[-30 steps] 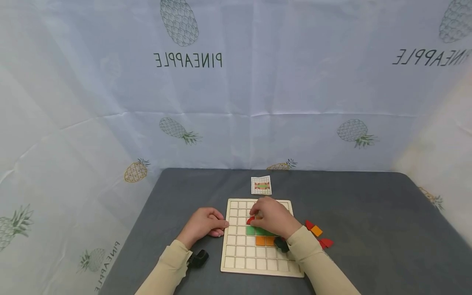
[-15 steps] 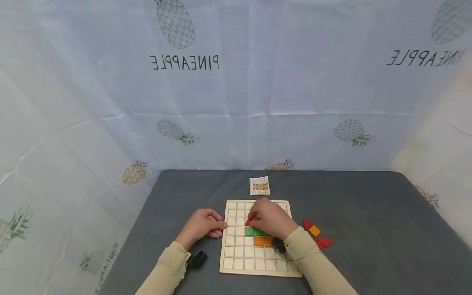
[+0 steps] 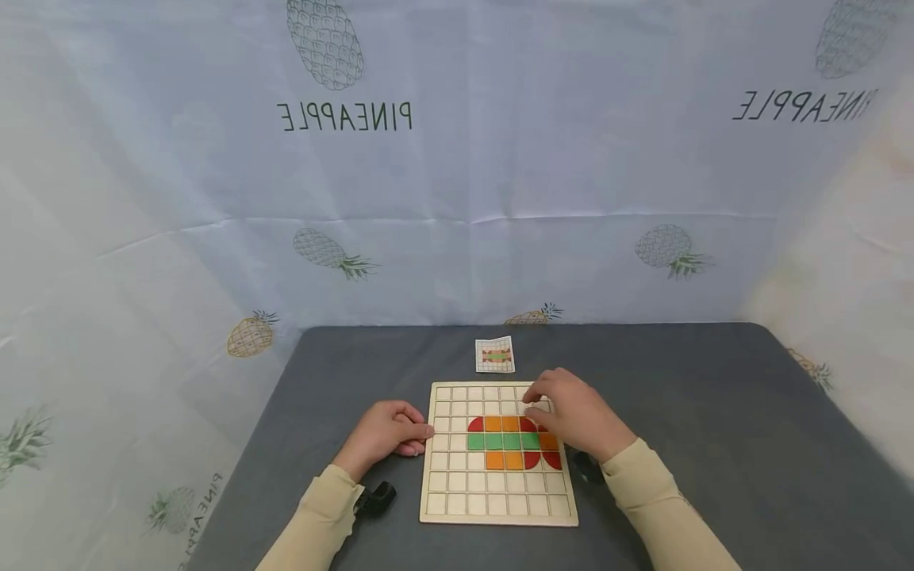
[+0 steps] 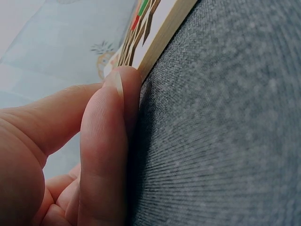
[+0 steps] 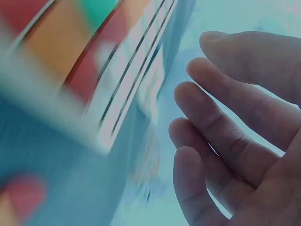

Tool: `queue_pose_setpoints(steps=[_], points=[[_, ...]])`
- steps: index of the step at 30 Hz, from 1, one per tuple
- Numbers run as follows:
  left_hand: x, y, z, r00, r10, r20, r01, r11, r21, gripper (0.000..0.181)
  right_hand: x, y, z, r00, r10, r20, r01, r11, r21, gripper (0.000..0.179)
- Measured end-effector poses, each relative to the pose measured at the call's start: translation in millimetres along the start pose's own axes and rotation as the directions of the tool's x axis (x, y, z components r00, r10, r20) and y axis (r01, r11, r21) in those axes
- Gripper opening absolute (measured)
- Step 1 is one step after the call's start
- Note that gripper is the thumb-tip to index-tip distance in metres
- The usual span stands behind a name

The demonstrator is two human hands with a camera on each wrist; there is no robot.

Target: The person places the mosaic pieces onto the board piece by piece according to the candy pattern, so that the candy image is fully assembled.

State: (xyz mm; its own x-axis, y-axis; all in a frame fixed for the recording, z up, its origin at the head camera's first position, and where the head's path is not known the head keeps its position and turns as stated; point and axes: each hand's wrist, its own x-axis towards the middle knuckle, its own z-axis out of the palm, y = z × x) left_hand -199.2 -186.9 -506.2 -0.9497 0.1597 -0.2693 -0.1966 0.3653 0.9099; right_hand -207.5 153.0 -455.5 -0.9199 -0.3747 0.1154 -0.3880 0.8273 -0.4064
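A pale wooden grid board (image 3: 457,507) lies flat on the dark table. Green squares (image 3: 493,441) form a row on it, with orange squares (image 3: 503,460) and curved red pieces (image 3: 477,425) above and below. My left hand (image 3: 382,436) is at the board's left edge, thumb and index fingertips together on the rim in the left wrist view. Over the board's upper right hovers my right hand (image 3: 578,412), its fingers apart and nothing between them. It hides part of the pattern. The right wrist view also shows this hand (image 5: 244,122) holding nothing, beside the blurred board.
Beyond the board lies a small pattern card (image 3: 494,355). A blurred loose red piece (image 5: 26,195) is on the table in the right wrist view. Black wrist devices (image 3: 376,500) sit at both cuffs. A pineapple-print cloth (image 3: 457,262) hangs behind the table.
My right hand has let go of the curved red piece, now at the left of the upper row, and moved right. The left hand has stayed at the board's edge.
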Motion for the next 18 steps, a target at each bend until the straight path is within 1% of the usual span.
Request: queue_pose_setpoints(steps=[3,5,7,9,14,18], points=[[-0.2,0.3,0.3,1.000,-0.005,-0.007,0.005,1.000,0.000,0.034,-20.5,21,-16,1.000,0.013,-0.019,-0.014,0.999,-0.045,0.012],[-0.3,-0.6,-0.9,1.000,-0.011,-0.012,0.011,1.000,0.001,0.034,-32.4,34,-25,1.000,0.020,-0.023,-0.021,0.998,-0.055,0.011],[-0.6,-1.2,-1.6,1.000,-0.012,-0.015,0.012,1.000,0.005,0.035,-44.1,44,-32,0.999,0.036,-0.020,-0.037,0.998,-0.059,0.010],[-0.3,-1.7,-2.3,1.000,-0.012,-0.014,0.012,1.000,0.007,0.036,-55.1,54,-37,0.999,0.032,-0.017,-0.034,0.997,-0.072,0.009],[1.2,-1.1,-2.1,1.000,-0.016,-0.012,0.016,1.000,0.015,0.036,-76.8,68,-42,0.998,0.059,0.021,-0.057,0.994,-0.088,0.010],[1.2,-0.7,-0.3,1.000,-0.016,-0.007,0.016,1.000,0.014,0.036,-92.2,74,-37,0.994,0.098,0.049,-0.094,0.992,-0.079,0.015]])
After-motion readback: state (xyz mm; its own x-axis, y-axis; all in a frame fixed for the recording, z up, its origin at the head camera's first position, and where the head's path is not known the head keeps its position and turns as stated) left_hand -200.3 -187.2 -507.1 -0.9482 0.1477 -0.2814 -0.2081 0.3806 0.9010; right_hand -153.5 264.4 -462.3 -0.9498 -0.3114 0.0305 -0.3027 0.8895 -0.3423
